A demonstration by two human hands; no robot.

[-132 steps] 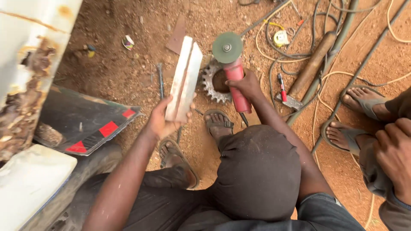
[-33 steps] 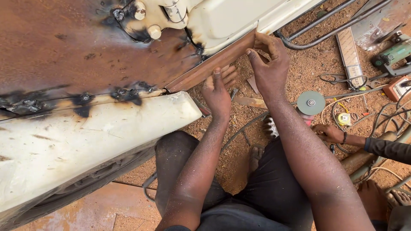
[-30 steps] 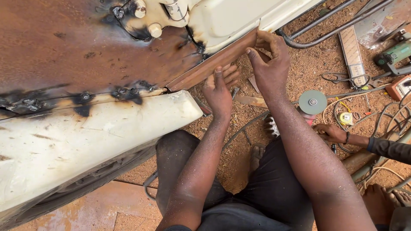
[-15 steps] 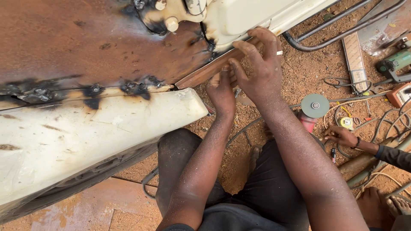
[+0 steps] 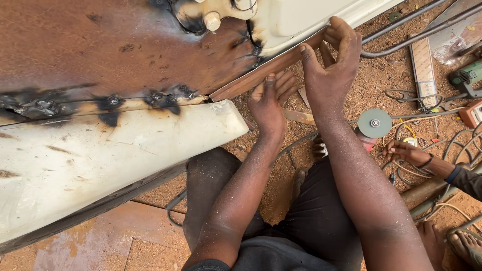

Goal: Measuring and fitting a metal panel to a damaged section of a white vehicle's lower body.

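Note:
A rusty brown metal strip (image 5: 251, 80) lies along the lower edge of a white car body panel (image 5: 296, 20), beside a rust-brown welded panel (image 5: 100, 50). My left hand (image 5: 268, 103) presses up under the strip, fingers against its underside. My right hand (image 5: 331, 65) grips the strip's right end, fingers curled over the panel's edge. A white curved panel (image 5: 100, 150) with black weld burns along its top seam fills the left.
An angle grinder (image 5: 374, 125) with a grey disc lies on the red dirt at right. Another person's hand (image 5: 406, 150) rests by it. Cables, a green power tool (image 5: 467, 78), metal rods and a flat bar (image 5: 424, 65) lie around at right.
Earlier my hands held a white strip and the grinder on the ground. Over the last second both hands stay on the rusty strip; my right hand has slid slightly along it.

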